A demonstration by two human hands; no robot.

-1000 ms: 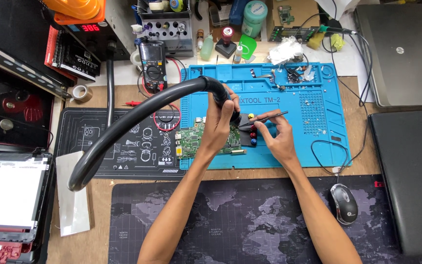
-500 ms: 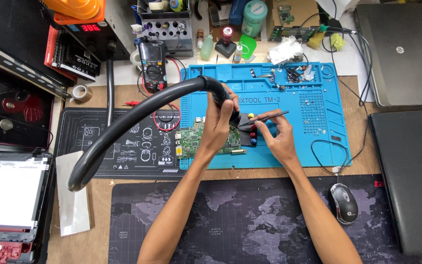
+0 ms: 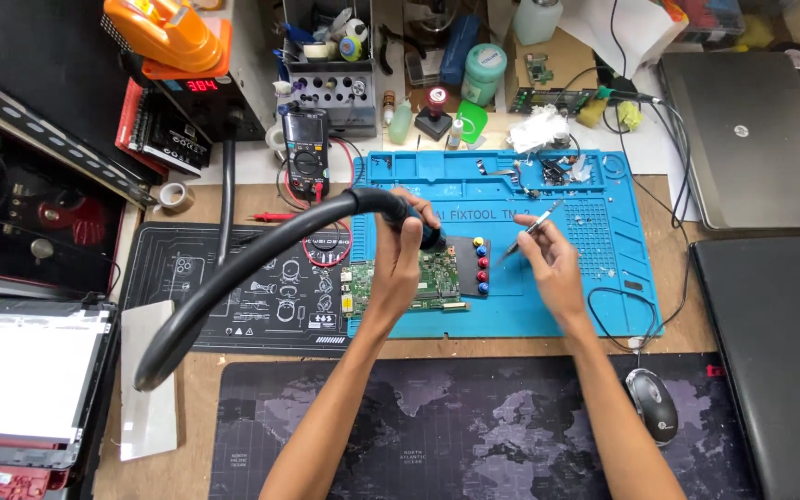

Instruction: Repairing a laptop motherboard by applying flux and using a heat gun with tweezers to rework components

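Note:
My left hand [image 3: 397, 264] grips the nozzle end of a thick black hose [image 3: 233, 268], which curves off to the left over the bench. The nozzle points down at a green circuit board [image 3: 441, 275] lying on a blue silicone work mat [image 3: 594, 241]. My right hand [image 3: 553, 262] holds thin metal tweezers [image 3: 530, 227] slanted up to the right, their tip just right of the board. A small black holder with coloured caps [image 3: 480, 265] sits between my hands.
A multimeter [image 3: 306, 148] with red leads stands behind the mat. A black printed mat [image 3: 261, 306] lies to the left, a dark map-printed desk mat [image 3: 474, 435] in front, with a mouse [image 3: 651, 405]. Two closed laptops [image 3: 770, 139] are at the right.
My right hand has shifted right, drawing the tweezers away from the board. My left hand and the hose stay where they were.

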